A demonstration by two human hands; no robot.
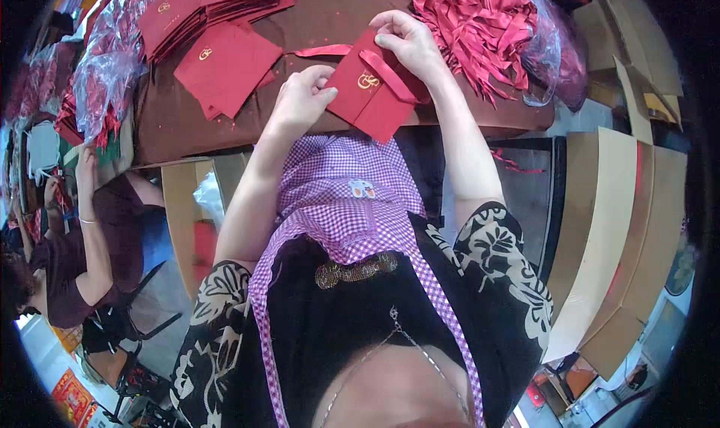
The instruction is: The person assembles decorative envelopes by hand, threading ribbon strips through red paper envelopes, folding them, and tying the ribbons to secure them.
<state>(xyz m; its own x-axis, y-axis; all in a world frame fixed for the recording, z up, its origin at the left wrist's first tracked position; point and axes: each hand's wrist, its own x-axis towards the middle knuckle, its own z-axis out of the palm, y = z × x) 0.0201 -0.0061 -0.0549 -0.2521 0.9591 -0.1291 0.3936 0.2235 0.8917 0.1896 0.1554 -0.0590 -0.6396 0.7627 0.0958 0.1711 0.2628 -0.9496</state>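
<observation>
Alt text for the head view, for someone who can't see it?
Two bare hands hold a red card with gold print and red ribbon over a brown-covered table. Matching card stacks lie left, loose ribbons right; another person sits at left.

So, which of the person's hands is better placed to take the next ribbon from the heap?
Probably the right hand: it is nearer the ribbon heap, on its own side. The left hand, beyond the red card, would have to reach across.
</observation>
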